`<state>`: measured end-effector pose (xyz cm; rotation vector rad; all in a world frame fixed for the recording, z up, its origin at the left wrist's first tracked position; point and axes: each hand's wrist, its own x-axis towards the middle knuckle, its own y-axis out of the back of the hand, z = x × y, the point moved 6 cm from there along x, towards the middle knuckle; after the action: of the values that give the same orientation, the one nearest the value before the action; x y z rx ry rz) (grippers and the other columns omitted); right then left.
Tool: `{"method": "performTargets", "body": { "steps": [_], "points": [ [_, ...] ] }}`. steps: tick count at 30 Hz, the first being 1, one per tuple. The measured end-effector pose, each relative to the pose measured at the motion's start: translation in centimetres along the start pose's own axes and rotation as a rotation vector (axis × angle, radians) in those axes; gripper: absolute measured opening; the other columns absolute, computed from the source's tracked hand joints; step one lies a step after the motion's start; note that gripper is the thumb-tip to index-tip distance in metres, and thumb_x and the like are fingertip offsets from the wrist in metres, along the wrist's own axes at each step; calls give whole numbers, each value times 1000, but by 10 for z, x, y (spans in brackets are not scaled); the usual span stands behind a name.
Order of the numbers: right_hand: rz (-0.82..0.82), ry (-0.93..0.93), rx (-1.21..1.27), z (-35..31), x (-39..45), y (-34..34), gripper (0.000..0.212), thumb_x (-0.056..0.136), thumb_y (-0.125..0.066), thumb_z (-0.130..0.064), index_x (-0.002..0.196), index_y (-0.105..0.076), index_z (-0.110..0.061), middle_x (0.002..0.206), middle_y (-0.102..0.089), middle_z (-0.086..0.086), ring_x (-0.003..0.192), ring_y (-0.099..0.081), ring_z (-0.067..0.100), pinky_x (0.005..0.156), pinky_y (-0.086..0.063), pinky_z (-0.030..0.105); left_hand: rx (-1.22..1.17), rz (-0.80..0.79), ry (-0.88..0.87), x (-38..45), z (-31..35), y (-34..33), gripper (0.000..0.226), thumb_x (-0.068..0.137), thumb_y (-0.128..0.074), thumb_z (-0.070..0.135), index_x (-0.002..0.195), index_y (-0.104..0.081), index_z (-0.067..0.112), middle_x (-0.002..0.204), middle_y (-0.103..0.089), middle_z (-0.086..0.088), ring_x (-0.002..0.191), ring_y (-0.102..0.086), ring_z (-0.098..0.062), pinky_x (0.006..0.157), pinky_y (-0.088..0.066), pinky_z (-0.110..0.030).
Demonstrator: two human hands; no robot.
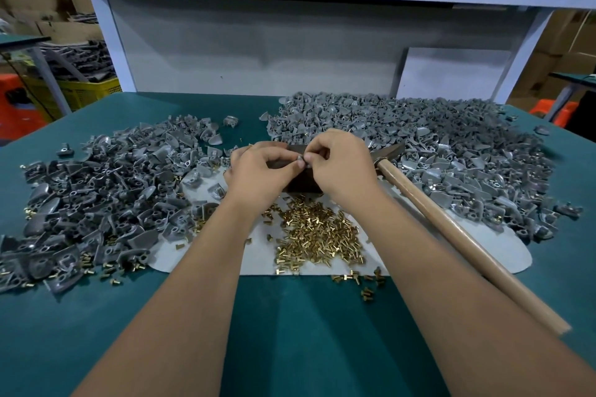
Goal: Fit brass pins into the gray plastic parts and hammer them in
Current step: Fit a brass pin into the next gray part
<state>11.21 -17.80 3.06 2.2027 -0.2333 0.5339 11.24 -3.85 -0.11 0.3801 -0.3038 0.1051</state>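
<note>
hands [301, 164] pinching gray part [300, 158], brass pins [317, 234]

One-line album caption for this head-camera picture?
Both hands, left hand and right hand, pinch a small gray part above brass pins, hammer idle.

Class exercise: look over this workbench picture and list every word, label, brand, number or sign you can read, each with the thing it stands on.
None: no text can be read anywhere in this view.
Hammer: plain wooden handle, no brand showing.
Yellow crate: no label visible.
Cardboard boxes: blurred, any print unreadable.
Gray plastic parts and brass pins: too small to show markings.
</note>
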Motion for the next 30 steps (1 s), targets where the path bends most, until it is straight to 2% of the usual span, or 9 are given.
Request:
{"method": "performTargets", "body": {
  "steps": [5,9,12,15,17,19,21,23,30],
  "points": [
    [-46,-114,13,2,6,2,20,85,-69,-23,67,-64,-31,81,-69,-4,80,-62,16,74,-54,33,4,20,-2,-1,0,-1,20,82,-77,31,75,-69,47,118,-63,13,126,-49,-28,107,-39,-51],
    [-40,-75,94,2,-1,1,12,87,-68,-19,76,-72,-25,78,-65,-8,79,-59,11,72,-46,26,29,10,-7,-2,1,0,19,82,-77,33,77,-68,48,119,-63,14,126,-49,-27,107,-39,-51],
    [-38,-89,245,7,-7,4,12,89,-65,-18,83,-75,-20,78,-64,-12,77,-58,8,75,-46,28,31,-4,3,-3,0,1,16,82,-77,35,77,-69,49,120,-62,17,127,-47,-26,107,-37,-51],
    [-55,-215,442,17,-8,8,26,93,-58,-20,74,-72,-29,80,-69,-11,85,-63,12,83,-53,35,39,-10,11,-3,1,1,17,82,-76,37,75,-69,50,120,-61,18,127,-46,-26,107,-38,-51],
    [-66,-237,518,20,-7,10,29,94,-56,-19,73,-71,-31,83,-71,-9,90,-65,15,88,-53,38,32,-16,13,-2,1,1,18,82,-77,36,74,-69,51,121,-61,18,127,-46,-26,107,-38,-51],
    [-81,-194,478,19,-5,9,20,92,-60,-18,82,-75,-28,85,-71,-12,90,-64,10,87,-53,34,33,-16,7,-2,1,0,20,82,-77,36,73,-68,51,121,-61,18,127,-46,-27,107,-38,-52],
    [-83,-125,411,16,-3,8,12,88,-66,-17,90,-76,-24,83,-67,-19,84,-60,-1,81,-50,22,32,-12,-4,-2,2,1,21,82,-77,36,73,-68,52,121,-62,16,128,-46,-27,107,-37,-52],
    [-78,-76,367,13,-2,6,11,85,-71,-14,91,-77,-21,79,-65,-20,79,-58,-6,75,-45,13,35,-9,-11,-2,2,1,20,83,-76,36,75,-68,51,121,-62,15,128,-47,-27,107,-37,-52],
    [-50,-107,293,13,0,1,10,84,-71,-13,84,-74,-22,75,-62,-17,74,-55,-2,66,-42,12,57,-2,-27,-2,1,1,21,82,-77,37,73,-66,53,118,-62,17,128,-47,-26,108,-37,-52]
  ]
}}
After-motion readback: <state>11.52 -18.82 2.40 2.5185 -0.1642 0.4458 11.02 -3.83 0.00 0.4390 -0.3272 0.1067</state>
